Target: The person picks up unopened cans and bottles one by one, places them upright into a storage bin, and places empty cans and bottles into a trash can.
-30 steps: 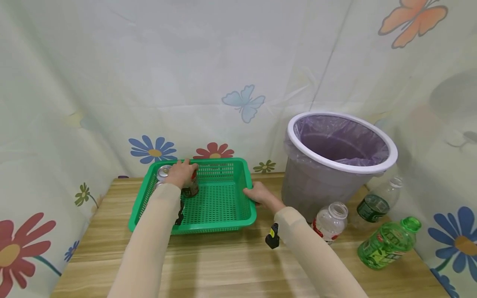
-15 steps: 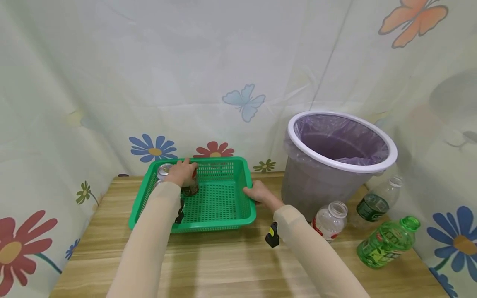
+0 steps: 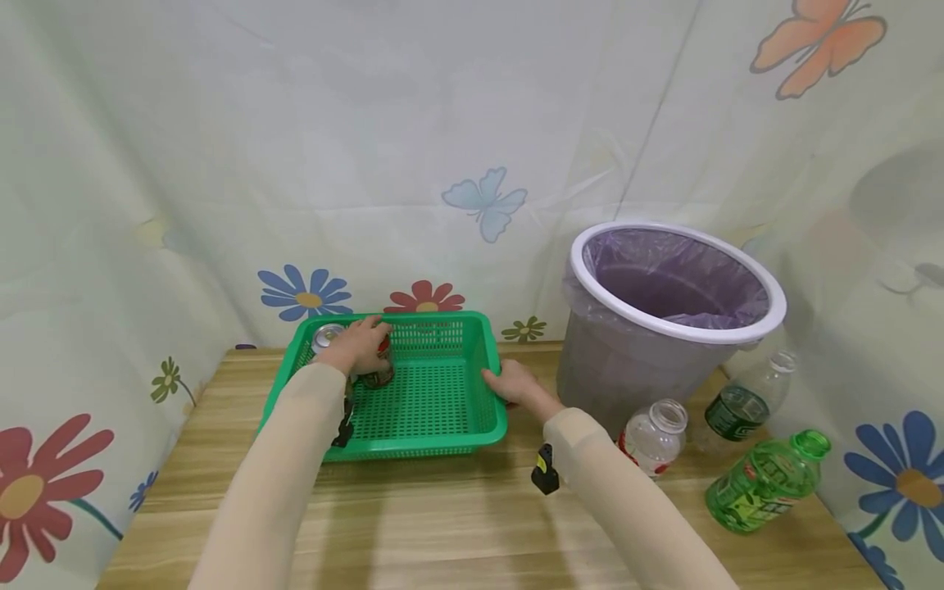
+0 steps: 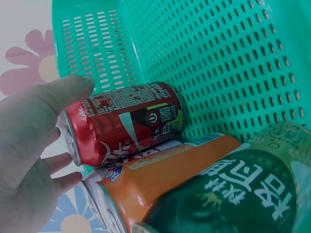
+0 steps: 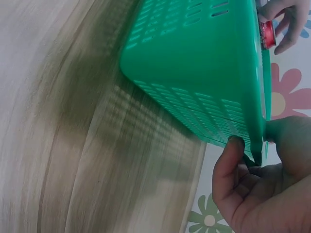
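Observation:
A green plastic basket (image 3: 420, 449) sits on the wooden table. Inside its left end is a red soda can (image 4: 141, 124), beside an orange can (image 4: 160, 177) and a dark green can (image 4: 233, 194). My left hand (image 3: 359, 347) is around the top of the red can, its fingers loosely spread, with the thumb at the can's upper edge. Whether they press on the can is hard to tell. My right hand (image 3: 519, 383) grips the basket's right rim, as the right wrist view shows, with thumb and fingers on either side. In the head view, my left hand and sleeve cover part of the cans.
A grey bin (image 3: 627, 369) with a purple liner and white rim stands right of the basket. Near it are a clear bottle with a red label (image 3: 653, 442), a clear bottle with a dark green label (image 3: 745, 406) and a green bottle (image 3: 770, 483). Patterned cloth hangs behind.
My left hand has loosened around the red can and shifted slightly left, its thumb now showing apart from the fingers. The can, the basket and my right hand stay nearly in place.

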### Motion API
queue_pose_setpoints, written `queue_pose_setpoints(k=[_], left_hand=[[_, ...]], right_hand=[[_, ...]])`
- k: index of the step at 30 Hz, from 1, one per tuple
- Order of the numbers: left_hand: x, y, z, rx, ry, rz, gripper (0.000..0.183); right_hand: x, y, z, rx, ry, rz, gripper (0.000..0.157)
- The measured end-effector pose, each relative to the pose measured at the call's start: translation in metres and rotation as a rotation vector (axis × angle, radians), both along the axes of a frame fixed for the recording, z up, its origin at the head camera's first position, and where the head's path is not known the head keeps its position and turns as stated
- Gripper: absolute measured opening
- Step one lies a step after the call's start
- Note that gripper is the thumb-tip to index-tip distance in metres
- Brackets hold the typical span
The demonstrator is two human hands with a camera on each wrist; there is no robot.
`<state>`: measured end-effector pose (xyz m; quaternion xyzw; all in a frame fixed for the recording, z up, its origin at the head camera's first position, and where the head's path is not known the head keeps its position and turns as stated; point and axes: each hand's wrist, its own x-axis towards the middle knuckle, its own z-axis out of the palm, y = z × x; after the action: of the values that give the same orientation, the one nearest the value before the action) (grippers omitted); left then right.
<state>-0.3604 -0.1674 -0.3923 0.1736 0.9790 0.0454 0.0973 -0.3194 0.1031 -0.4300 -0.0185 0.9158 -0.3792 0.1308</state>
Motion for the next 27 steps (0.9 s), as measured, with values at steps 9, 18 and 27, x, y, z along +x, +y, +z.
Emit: queue_pose_setpoints(k=[9,18,27], left_hand=[[0.004,0.002,0.003,-0.016,0.042,-0.067,0.066],[0.016,0.004,0.002,0.026,0.177,-0.149,0.059],[0.023,0.005,-0.01,0.037,0.305,-0.184,0.053]], right_hand=[[0.005,0.003,0.001,0.218,0.084,0.036,0.041],[0.011,0.006,0.007,0.371,0.272,0.002,0.039],[0.016,0.016,0.006,0.293,0.402,0.003,0.022]])
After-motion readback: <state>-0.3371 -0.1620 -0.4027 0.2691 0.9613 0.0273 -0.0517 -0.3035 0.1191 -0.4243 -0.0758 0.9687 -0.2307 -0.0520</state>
